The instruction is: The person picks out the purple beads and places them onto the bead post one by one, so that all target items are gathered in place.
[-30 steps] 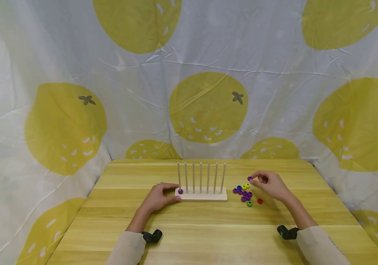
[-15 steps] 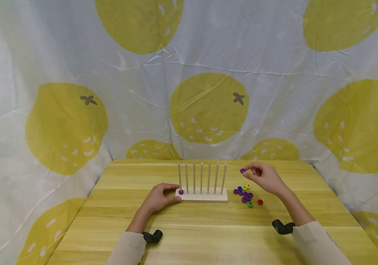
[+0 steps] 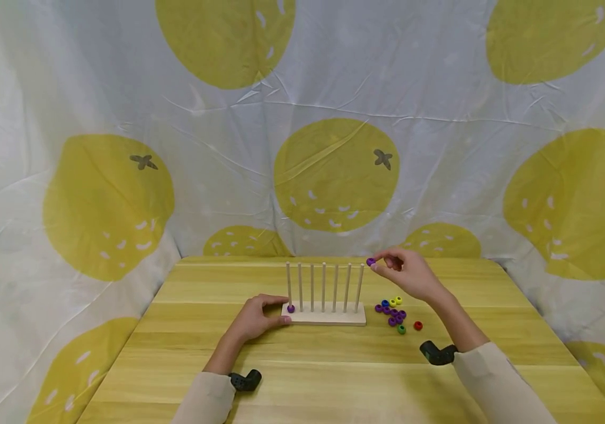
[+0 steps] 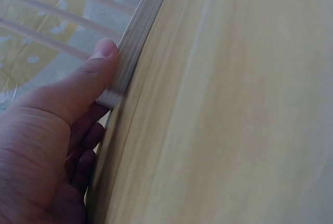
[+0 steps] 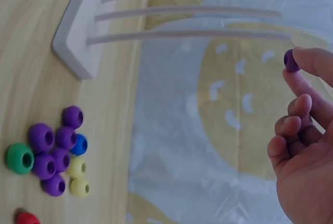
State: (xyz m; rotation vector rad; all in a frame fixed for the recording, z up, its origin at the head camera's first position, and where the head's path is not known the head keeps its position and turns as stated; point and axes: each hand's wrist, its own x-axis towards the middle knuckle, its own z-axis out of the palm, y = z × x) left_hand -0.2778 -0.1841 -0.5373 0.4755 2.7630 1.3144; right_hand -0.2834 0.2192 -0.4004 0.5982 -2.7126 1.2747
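Observation:
A pale wooden peg stand with a row of upright pegs sits on the table. One purple bead is at the foot of its leftmost peg. My left hand holds the stand's left end, thumb along the front edge and fingers toward the back. Between thumb and index finger, my right hand pinches another purple bead. That bead is raised to about peg-top height, just right of the rightmost peg, and apart from it. In the right wrist view its other fingers are loosely curled.
Right of the stand lies a loose cluster of purple beads with a blue bead, two yellow beads and a green bead. A red bead lies apart. A lemon-print cloth hangs behind the table.
The right hand has lifted the pinched purple bead up and left, from above the cluster to near the top of the rightmost peg. The left hand stays on the stand.

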